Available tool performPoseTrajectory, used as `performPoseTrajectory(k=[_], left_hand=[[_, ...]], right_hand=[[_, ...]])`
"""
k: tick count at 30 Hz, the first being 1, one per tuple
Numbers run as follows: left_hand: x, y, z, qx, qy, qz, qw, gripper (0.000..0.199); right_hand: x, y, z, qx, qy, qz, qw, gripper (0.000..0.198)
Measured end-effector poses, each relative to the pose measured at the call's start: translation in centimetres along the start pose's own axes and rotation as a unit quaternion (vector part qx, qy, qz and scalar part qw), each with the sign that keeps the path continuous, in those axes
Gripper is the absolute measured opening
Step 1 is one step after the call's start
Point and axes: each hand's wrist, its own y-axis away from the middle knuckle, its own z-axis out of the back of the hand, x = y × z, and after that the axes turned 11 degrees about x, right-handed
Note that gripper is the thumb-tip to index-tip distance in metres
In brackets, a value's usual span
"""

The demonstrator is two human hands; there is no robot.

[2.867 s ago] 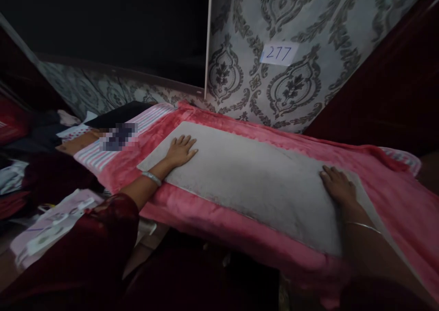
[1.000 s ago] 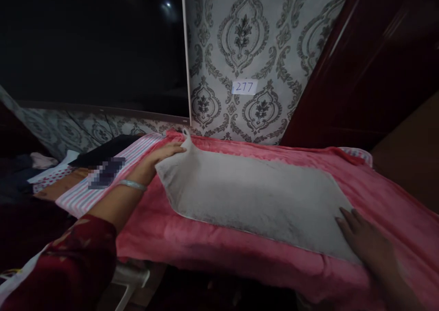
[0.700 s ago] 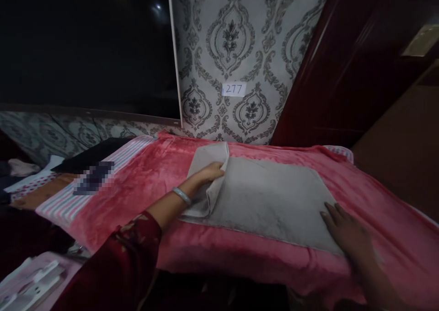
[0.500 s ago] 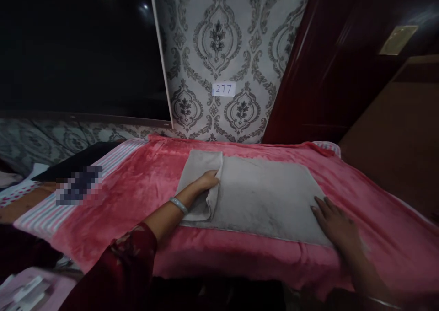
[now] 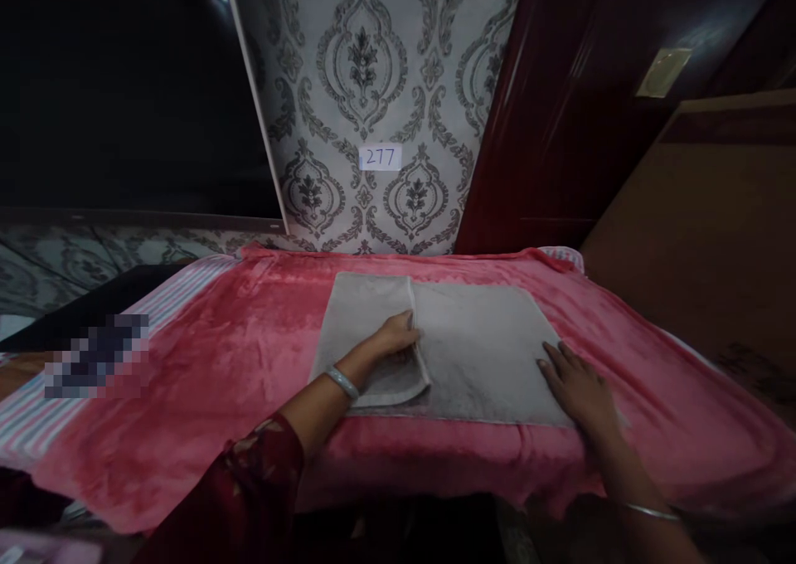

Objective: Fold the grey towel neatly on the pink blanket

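A grey towel [image 5: 485,348] lies on a pink plush blanket [image 5: 249,365]. Its left part is folded over toward the middle, and the folded edge runs front to back. My left hand [image 5: 398,336] pinches that edge near its midpoint; a silver bangle sits on the wrist. At the towel's right edge, my right hand [image 5: 578,386] rests with fingers spread, the fingertips on the cloth. Part of the fold is hidden beneath my left hand and forearm.
Behind the blanket rises a patterned wall with a paper label [image 5: 381,157] reading 277. A large dark screen [image 5: 124,91] is at the left. A dark red panel [image 5: 535,116] and a brown board [image 5: 696,216] stand at the right. Striped cloth [image 5: 167,294] shows along the left.
My left hand has drawn the towel's folded edge to the right, so the folded-over part is wider. My right hand stays at the right edge. The view has shifted slightly rightward.
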Motion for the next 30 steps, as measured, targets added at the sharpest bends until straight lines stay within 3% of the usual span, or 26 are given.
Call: performPoseTrajectory(k=[3, 5, 7, 8, 10, 12, 15, 17, 19, 22, 26, 30], left_hand=[[0.1, 1.7, 2.1, 0.104, 0.032, 0.032, 0.994, 0.067], [0.7, 3.1, 5.1, 0.114, 0.049, 0.007, 0.992, 0.06], [2.0, 4.5, 8.6, 0.025, 0.064, -0.028, 0.997, 0.05], [3.0, 5.1, 10.3, -0.058, 0.073, -0.05, 0.994, 0.045], [5.4, 5.9, 12.9, -0.234, 0.116, -0.074, 0.962, 0.039], [7.8, 6.2, 14.2, -0.32, 0.154, -0.06, 0.933, 0.036], [10.5, 5.9, 13.7, -0.334, 0.176, -0.042, 0.925, 0.036], [11.5, 5.6, 12.7, -0.339, 0.176, -0.047, 0.923, 0.039], [12.0, 5.5, 11.9, -0.344, 0.149, -0.059, 0.925, 0.043], [12.6, 5.4, 11.6, -0.324, 0.044, -0.076, 0.942, 0.047], [13.2, 5.3, 11.8, -0.299, -0.039, -0.076, 0.95, 0.053], [13.2, 5.3, 11.6, -0.29, -0.069, -0.063, 0.952, 0.054]], right_hand=[[-0.2, -0.2, -0.4, 0.001, -0.005, 0.004, 1.0, 0.064], [-0.5, -0.3, -0.7, -0.001, -0.007, 0.008, 1.0, 0.064], [-0.9, -0.3, -0.7, -0.005, -0.012, 0.011, 1.0, 0.062], [-0.9, -0.3, -0.6, -0.011, -0.017, 0.009, 1.0, 0.061], [-0.5, -0.3, 0.1, -0.042, -0.031, 0.006, 0.999, 0.058], [1.2, -0.3, 1.2, -0.094, -0.065, 0.026, 0.993, 0.056], [6.5, -0.2, 3.0, -0.096, -0.185, 0.11, 0.972, 0.056], [11.2, -0.1, 3.7, -0.008, -0.275, 0.16, 0.948, 0.057], [15.9, -0.1, 4.1, 0.067, -0.316, 0.173, 0.93, 0.057], [21.4, -0.2, 4.5, 0.119, -0.284, 0.153, 0.939, 0.057], [25.3, -0.9, 4.9, 0.13, -0.235, 0.138, 0.953, 0.062], [26.1, -1.7, 4.3, 0.087, -0.287, 0.187, 0.936, 0.055]])
